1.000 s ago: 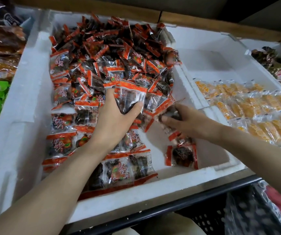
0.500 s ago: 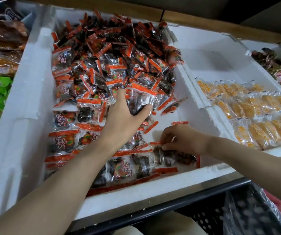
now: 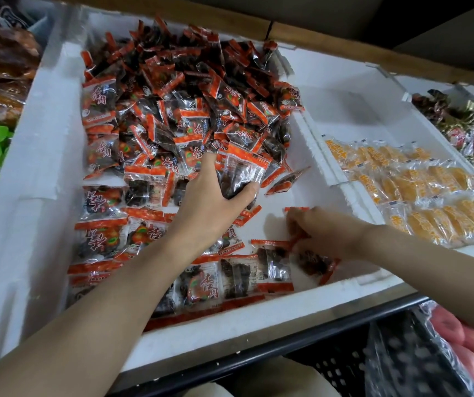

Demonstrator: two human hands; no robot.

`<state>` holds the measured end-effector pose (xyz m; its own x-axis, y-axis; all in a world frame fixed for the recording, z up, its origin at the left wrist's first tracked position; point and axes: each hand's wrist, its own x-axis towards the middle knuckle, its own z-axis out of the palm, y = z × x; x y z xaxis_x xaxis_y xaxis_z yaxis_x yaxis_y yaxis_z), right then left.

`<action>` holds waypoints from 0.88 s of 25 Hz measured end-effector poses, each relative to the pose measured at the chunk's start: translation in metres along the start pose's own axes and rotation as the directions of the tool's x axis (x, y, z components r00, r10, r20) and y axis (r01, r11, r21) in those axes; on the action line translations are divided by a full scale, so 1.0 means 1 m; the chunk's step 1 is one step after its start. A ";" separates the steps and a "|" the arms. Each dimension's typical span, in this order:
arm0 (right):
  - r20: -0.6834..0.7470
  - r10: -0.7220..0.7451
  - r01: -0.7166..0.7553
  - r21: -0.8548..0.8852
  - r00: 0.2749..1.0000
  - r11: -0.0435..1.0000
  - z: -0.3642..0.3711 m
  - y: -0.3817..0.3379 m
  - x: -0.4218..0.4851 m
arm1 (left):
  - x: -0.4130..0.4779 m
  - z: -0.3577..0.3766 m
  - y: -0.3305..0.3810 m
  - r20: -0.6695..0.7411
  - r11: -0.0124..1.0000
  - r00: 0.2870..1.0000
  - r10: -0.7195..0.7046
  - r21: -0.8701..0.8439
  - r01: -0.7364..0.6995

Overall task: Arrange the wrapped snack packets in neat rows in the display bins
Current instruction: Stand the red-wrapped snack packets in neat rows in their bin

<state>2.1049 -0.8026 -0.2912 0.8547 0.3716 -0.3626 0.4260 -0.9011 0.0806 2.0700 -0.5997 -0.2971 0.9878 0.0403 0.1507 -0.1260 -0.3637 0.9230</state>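
A wooden rail [image 3: 344,48] runs along the back under dim shelving; a black crate [image 3: 338,368] sits below.

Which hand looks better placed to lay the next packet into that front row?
Right. The right hand rests at the open end of the front row, pinching a packet. The left hand sits farther back, gripping a bundle of packets, likely the supply.

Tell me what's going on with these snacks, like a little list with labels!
Bin: white foam bin
Back of bin: loose pile of red-edged packets
Front of bin: neat rows of the same packets
Left hand: left hand grips a bunch of packets
Right hand: right hand, blurred, fingers on the end packet of the front row; grip unclear
Next bin: yellow packets in rows
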 end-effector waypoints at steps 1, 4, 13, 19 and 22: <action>-0.017 0.049 -0.049 0.007 0.999 0.999 -0.004 0.003 0.002 | 0.000 0.000 0.000 0.000 1.000 1.000 -0.001 -0.003 0.001; -0.044 0.106 -0.106 0.003 0.993 0.994 -0.013 0.010 0.004 | 0.000 0.000 0.000 0.001 1.000 1.000 0.010 -0.013 -0.010; 0.091 0.123 -0.143 0.273 0.988 0.951 0.005 0.004 0.003 | 0.001 -0.001 0.000 -0.006 1.000 1.000 0.011 -0.015 -0.012; -0.344 -0.257 0.299 0.074 0.903 0.951 -0.014 -0.025 0.027 | 0.008 -0.010 -0.006 -0.094 0.998 0.995 -0.020 -0.067 0.013; -0.189 -0.334 0.347 0.037 0.923 0.937 -0.011 -0.040 0.054 | 0.009 -0.012 -0.008 -0.098 0.997 0.995 -0.020 -0.076 0.012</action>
<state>2.1378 -0.7440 -0.3040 0.7030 0.6863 -0.1863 0.6844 -0.7241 -0.0850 2.0789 -0.5858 -0.2989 0.9762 0.1389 0.1665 -0.1203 -0.2917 0.9489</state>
